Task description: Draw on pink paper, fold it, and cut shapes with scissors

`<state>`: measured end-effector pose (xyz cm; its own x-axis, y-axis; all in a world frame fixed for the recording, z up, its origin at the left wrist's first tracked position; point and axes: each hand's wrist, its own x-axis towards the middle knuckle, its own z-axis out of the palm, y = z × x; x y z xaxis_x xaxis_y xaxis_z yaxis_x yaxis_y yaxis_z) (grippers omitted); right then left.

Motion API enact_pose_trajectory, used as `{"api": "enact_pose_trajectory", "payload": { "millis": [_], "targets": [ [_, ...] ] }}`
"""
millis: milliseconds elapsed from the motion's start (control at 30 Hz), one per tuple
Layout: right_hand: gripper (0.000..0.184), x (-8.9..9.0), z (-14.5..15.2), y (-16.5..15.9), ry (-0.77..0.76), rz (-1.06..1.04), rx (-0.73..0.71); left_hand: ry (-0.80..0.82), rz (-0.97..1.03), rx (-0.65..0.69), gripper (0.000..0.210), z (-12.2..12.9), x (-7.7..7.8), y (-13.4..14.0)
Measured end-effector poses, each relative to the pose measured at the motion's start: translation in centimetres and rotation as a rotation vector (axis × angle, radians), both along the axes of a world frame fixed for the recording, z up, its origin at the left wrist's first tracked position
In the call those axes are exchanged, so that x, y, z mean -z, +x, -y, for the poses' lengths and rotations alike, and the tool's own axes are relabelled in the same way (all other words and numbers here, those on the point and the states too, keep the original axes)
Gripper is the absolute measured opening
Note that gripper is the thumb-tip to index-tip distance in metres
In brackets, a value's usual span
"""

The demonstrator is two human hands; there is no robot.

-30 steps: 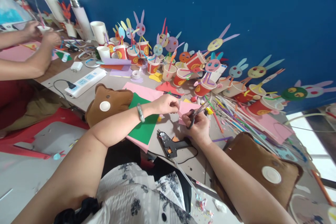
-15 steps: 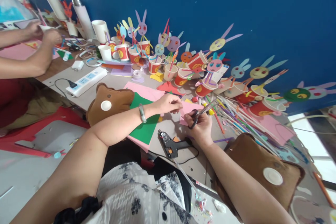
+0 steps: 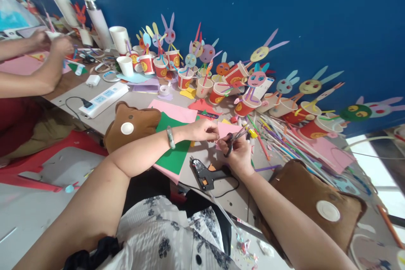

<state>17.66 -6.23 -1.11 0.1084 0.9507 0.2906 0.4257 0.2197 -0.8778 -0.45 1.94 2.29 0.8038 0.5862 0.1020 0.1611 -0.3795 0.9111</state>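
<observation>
My right hand (image 3: 239,155) is closed around a pair of scissors (image 3: 231,143) with dark handles, their blades pointing away from me. Just left of it, my left hand (image 3: 204,130) is pinched shut, a bracelet on its wrist. Whatever sits between those left fingertips is too small to make out. Under my left wrist lies a green paper sheet (image 3: 172,147) on top of pink paper (image 3: 177,110). A smaller pink piece (image 3: 228,129) rests on the table behind the scissors. Closer to my body lies a black glue gun (image 3: 205,174).
Paper cups with rabbit-faced figures (image 3: 249,104) line the blue wall. Colored pipe cleaners (image 3: 294,147) are heaped at right. Two brown cushions (image 3: 133,124) (image 3: 316,202) flank me. A power strip (image 3: 103,100) lies left. Another person's hands (image 3: 61,45) hold a cup there.
The scissors have turned in my right hand, so less of the blades shows. My left hand has shifted slightly and remains pinched. The whole view has moved a little.
</observation>
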Motion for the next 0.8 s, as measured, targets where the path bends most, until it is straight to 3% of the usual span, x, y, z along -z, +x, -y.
{"api": "enact_pose_trajectory", "payload": {
  "millis": [133,367,500,633,800],
  "targets": [
    [0.013,-0.3,-0.1,-0.1,0.015,-0.001,-0.001,-0.024,0.028,-0.03,0.015,-0.2,0.0,-0.2],
    [0.014,-0.2,-0.3,0.0,0.054,-0.015,0.046,-0.154,0.106,-0.355,0.021,-0.4,0.0,-0.1],
    [0.015,0.4,-0.3,0.3,0.05,-0.031,0.072,-0.321,0.12,-0.277,0.025,0.2,0.8,0.8],
    [0.017,0.6,-0.5,0.5,0.044,-0.028,0.089,-0.322,0.124,-0.178,0.026,0.8,1.7,1.5],
    [0.014,-0.1,-0.4,0.1,0.019,-0.033,0.078,-0.308,0.162,-0.289,0.02,0.6,0.5,0.8]
  ]
}}
